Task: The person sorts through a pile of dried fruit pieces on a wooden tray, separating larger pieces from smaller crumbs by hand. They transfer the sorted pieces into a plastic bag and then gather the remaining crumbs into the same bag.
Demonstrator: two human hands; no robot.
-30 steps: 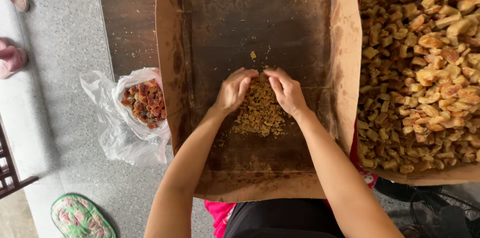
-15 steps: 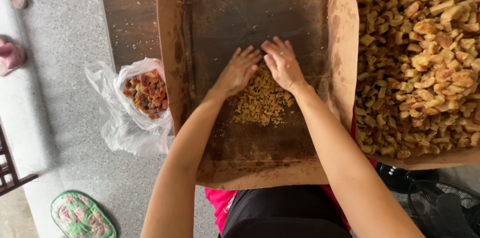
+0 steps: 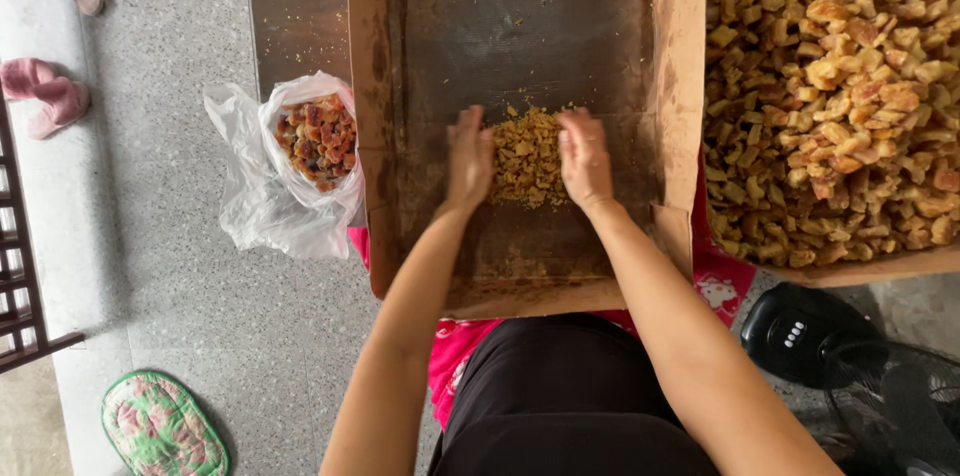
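Crumb pile (image 3: pixel 527 156), long axis away from body; 2 hands' fingers together, flanking.

plastic bag of reddish pieces (image 3: pixel 315 141), pink slippers (image 3: pixel 45 91), green patterned slipper (image 3: pixel 165 428), black fan (image 3: pixel 860 376)

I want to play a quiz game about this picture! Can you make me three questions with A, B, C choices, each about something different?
1. Where is the small crumb pile?
A. Between the two hands
B. In the plastic bag
C. On the floor

2. What colour are the slippers at the upper left?
A. Blue
B. Pink
C. Black

3. How is the plastic bag?
A. Tied shut
B. Flat and empty
C. Open, with reddish pieces inside

Answers: 1 A, the left hand and right hand flank the pile on the cardboard tray. 2 B, they look pink. 3 C, its mouth gapes, showing pieces.
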